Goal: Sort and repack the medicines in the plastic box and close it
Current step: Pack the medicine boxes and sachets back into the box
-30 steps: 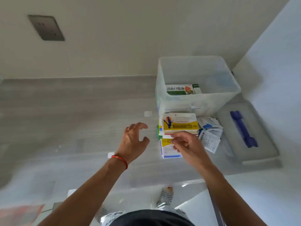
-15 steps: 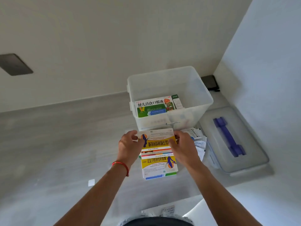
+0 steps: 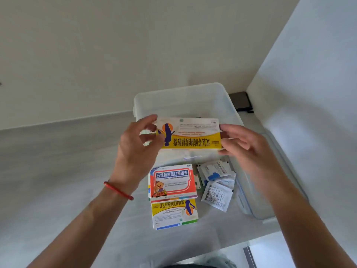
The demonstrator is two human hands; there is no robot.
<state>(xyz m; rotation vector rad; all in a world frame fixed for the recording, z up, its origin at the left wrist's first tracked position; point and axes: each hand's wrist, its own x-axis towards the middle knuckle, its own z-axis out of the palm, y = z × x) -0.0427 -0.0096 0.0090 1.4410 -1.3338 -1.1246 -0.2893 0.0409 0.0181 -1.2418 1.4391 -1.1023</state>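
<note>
Both hands now hold a yellow carton [image 3: 190, 135] up in the air, just over the near rim of the box [image 3: 229, 105]. Half a second ago the same carton sat on top of the stack on the tabletop [image 3: 58, 180] with the hands closing on its two ends; a second ago only the right hand touched the stack and the left was open beside it. So the carton has been lifted clear and carried forward and up.

The left hand [image 3: 135, 149] pinches the carton's left end between thumb and fingers. The right hand [image 3: 249, 149] grips the right end, thumb on the printed face, fingers curled behind. The carton lies level, long side across, print upside down to the wearer.

Lifting it has uncovered a red carton [image 3: 172, 182] below the hands, on top of the stack, with a second yellow carton [image 3: 174, 213] poking out nearer the wearer. Sachets [image 3: 216, 182] lie loose below the right hand, and the lid [image 3: 251, 200] lies under the right forearm, off the box.

My reading: one carton is on its way into the box, likely to be set down inside next. The stack, the sachets and the lid are still to be dealt with, so the repacking is at an early stage.
</note>
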